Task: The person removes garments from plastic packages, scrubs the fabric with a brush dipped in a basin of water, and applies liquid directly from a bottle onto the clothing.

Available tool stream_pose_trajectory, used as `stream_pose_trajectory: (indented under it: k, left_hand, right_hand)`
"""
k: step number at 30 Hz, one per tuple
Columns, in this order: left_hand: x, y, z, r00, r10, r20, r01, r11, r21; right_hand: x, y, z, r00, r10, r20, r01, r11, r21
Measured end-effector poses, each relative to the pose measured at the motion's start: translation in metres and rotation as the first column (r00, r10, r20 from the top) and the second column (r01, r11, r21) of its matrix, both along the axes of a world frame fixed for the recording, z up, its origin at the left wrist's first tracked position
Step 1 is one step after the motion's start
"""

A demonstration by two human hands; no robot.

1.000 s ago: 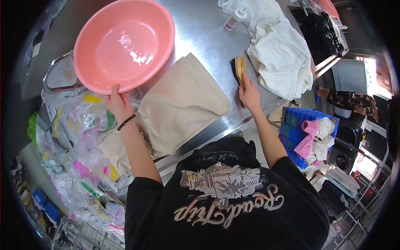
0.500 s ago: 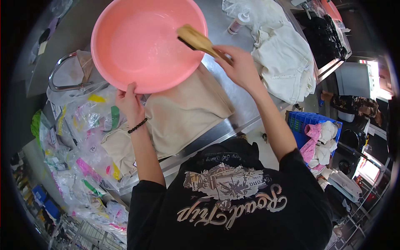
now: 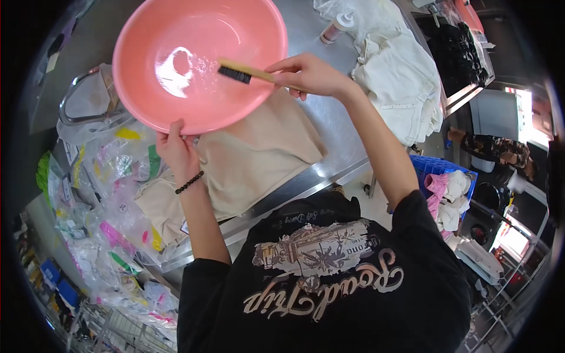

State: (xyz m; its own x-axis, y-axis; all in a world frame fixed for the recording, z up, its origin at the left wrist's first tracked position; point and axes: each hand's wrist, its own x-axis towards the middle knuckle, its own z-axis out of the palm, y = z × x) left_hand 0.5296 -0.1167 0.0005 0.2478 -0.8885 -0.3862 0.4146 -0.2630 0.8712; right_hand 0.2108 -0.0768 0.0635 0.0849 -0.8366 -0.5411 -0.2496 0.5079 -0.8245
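Observation:
A pink basin [image 3: 200, 112] with some clear liquid at its bottom sits over part of a folded beige cloth [image 3: 259, 159] on the metal table. My left hand [image 3: 178, 152] grips the basin's near rim, thumb on top. In my right hand [image 3: 306, 75] is a wooden brush [image 3: 244, 70], held by its handle over the basin's right side. Its dark bristles face down toward the inside of the basin. Whether they touch the liquid is hard to tell.
White garments [image 3: 400, 82] and a small bottle [image 3: 337, 28] lie at the right of the metal table [image 3: 329, 115]. Plastic bags [image 3: 118, 170] heap at the left. A blue crate [image 3: 426, 167] with clothes stands at the right. Another person's arm [image 3: 494, 147] shows far right.
My right hand has lifted the brush off the table and brought it left over the basin. The basin moved toward me over the beige cloth, then slightly left, with my left hand on its rim.

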Motion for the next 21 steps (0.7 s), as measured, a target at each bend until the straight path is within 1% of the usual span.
stream_pose_trajectory:
  k: [1, 2, 3, 4, 5, 6, 7, 9, 10, 11, 12, 16, 21]
  left_hand:
    - [0.005, 0.000, -0.002, 1.000, 0.022, 0.011, -0.022, 1.000, -0.004]
    - [0.012, 0.001, -0.005, 0.999, 0.035, 0.012, -0.035, 0.999, 0.007]
    - [0.018, -0.001, -0.009, 0.997, 0.071, 0.024, -0.071, 0.997, 0.006]
    - [0.024, -0.003, -0.013, 0.994, 0.101, 0.037, -0.101, 0.995, 0.004]
    - [0.028, -0.005, -0.015, 0.991, 0.127, 0.050, -0.128, 0.992, -0.001]
    - [0.028, -0.008, -0.017, 0.986, 0.153, 0.060, -0.153, 0.988, -0.009]
    - [0.028, -0.009, -0.018, 0.985, 0.159, 0.060, -0.158, 0.987, -0.009]
    - [0.027, -0.011, -0.020, 0.982, 0.181, 0.051, -0.180, 0.983, -0.024]
    - [0.026, -0.011, -0.021, 0.980, 0.193, 0.045, -0.192, 0.981, -0.031]
    - [0.025, -0.010, -0.023, 0.978, 0.205, 0.038, -0.203, 0.978, -0.036]
    - [0.025, -0.011, -0.024, 0.976, 0.214, 0.038, -0.213, 0.977, -0.034]
    - [0.023, -0.012, -0.019, 0.981, 0.190, 0.031, -0.188, 0.981, -0.051]
    - [0.008, -0.013, -0.019, 0.986, 0.165, 0.021, -0.164, 0.985, -0.046]
  right_hand:
    - [0.003, 0.009, 0.003, 0.993, -0.093, 0.071, 0.099, 0.992, -0.075]
    - [0.008, 0.016, -0.001, 0.994, -0.081, 0.071, 0.086, 0.994, -0.063]
    - [0.012, 0.026, -0.011, 0.992, -0.119, -0.043, 0.106, 0.966, -0.236]
    - [0.017, 0.037, -0.025, 0.973, -0.178, -0.146, 0.106, 0.909, -0.404]
    - [0.020, 0.049, -0.041, 0.939, -0.256, -0.232, 0.085, 0.822, -0.562]
    - [0.022, 0.057, -0.058, 0.890, -0.345, -0.298, 0.040, 0.710, -0.703]
    - [0.024, 0.065, -0.080, 0.892, -0.340, -0.298, 0.036, 0.710, -0.703]
    - [0.028, 0.086, -0.140, 0.810, -0.339, -0.478, -0.038, 0.785, -0.619]
    - [0.029, 0.094, -0.163, 0.758, -0.327, -0.565, -0.071, 0.819, -0.570]
    - [0.029, 0.097, -0.172, 0.698, -0.310, -0.645, -0.097, 0.852, -0.515]
    - [0.030, 0.097, -0.171, 0.700, -0.303, -0.646, -0.106, 0.851, -0.514]
    - [0.034, 0.113, -0.156, 0.658, -0.451, -0.603, -0.016, 0.793, -0.610]
    - [0.030, 0.118, -0.145, 0.634, -0.461, -0.621, 0.035, 0.819, -0.573]
